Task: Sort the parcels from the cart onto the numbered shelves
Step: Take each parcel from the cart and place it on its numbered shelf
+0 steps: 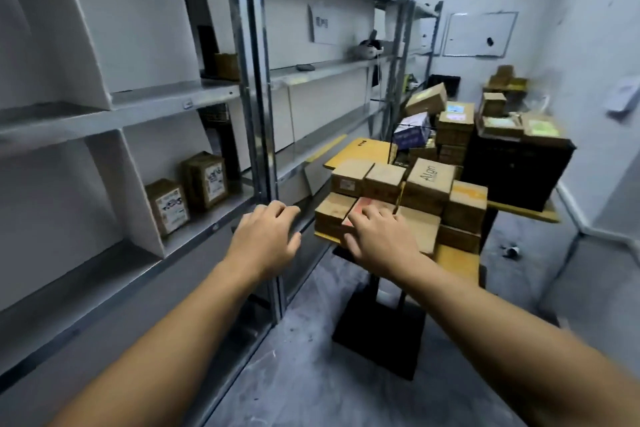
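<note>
Several brown cardboard parcels are stacked on a yellow-topped cart point(457, 262) in front of me. My right hand point(379, 237) lies on the nearest stack, its fingers over a parcel with a pink-red top point(363, 207); a flat brown box point(420, 229) sits just right of it. One parcel reads "Align" point(431, 177). My left hand point(266, 239) hovers with loosely curled fingers and holds nothing, left of the cart by the shelf post. Two labelled parcels point(168, 206) point(206, 180) stand on a lower shelf of the grey metal rack point(173, 104).
The rack runs along the left wall with white dividers point(128, 191). More parcels are piled on a black crate point(519, 170) at the back right. A whiteboard point(479, 34) hangs on the far wall. The grey floor point(311, 357) lies between rack and cart.
</note>
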Motion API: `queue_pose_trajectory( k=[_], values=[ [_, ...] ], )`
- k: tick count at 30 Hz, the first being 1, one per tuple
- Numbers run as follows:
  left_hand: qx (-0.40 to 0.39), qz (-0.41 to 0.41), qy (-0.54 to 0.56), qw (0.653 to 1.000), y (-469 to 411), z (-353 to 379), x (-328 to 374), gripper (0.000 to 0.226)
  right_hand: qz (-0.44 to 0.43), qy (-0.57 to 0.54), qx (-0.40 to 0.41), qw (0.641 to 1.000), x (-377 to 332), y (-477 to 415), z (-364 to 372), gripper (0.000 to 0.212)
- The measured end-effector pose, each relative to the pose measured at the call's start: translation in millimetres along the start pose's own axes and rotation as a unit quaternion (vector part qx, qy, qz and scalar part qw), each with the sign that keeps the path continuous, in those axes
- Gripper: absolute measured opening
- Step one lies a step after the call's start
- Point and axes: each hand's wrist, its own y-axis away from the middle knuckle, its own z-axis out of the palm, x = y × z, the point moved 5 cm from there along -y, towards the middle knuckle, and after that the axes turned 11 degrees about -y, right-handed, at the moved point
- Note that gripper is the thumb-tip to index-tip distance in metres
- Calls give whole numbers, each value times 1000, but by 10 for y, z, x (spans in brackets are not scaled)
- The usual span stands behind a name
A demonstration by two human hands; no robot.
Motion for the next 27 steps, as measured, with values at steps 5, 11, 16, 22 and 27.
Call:
queue_pose_trajectory(
  k=[5,11,16,22,27],
  values=[
    [-19,78,13,997,-446,416,629,47,101,1,-24,995,707,171,158,48],
    [-49,149,36,987,-1042,1156,1173,51,164,-2,-58,985,1499,104,520,42],
    [-73,205,70,973,-1694,1832,1556,48,205,-3,-61,977,2084,-188,973,38],
    [-166,245,77,952,-2182,2694,1923,50,269,-5,-115,956,2612,-446,1545,37],
    [-200,239,56,948,-2438,3200,1968,41,353,-59,-154,921,2985,-575,1938,37]
  ],
)
